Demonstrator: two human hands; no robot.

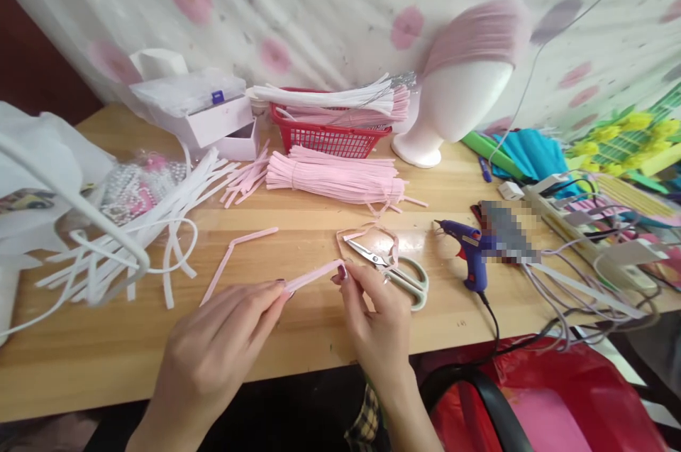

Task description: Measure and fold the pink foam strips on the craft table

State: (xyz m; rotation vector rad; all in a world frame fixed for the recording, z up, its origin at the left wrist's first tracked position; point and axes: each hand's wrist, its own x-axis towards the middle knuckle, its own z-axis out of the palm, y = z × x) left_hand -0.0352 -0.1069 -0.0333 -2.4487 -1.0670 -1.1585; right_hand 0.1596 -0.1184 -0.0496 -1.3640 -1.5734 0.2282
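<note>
A pink strip (315, 276) is held stretched between two hands, above the near middle of the bench (308, 232). Its left end is pinched by the fingers of the left hand (213, 342), which are clamped on it; its right end is gripped by the fingers of the right hand (377, 303), closed on the tip with the thumb. To the left of the strip, a bent strip (230, 246) (also pink, kinked once) is laid on the bench. Just beyond the right hand, scissors (379, 261) with pale green handles are partly hidden by it — their blades are pointed to the far left. Farther right, a blue glue gun (472, 250) is set down, its nozzle turned left.

On the far side, a pink bundle (335, 177) is tied near its left end; behind it, a red basket (335, 142) is filled with white and pink lengths. To the left, white strips (159, 225) are spread in a loose heap. At the far right of the basket, a white mannequin head (465, 101) is stood — its top covered by a pink cap (482, 33).
</note>
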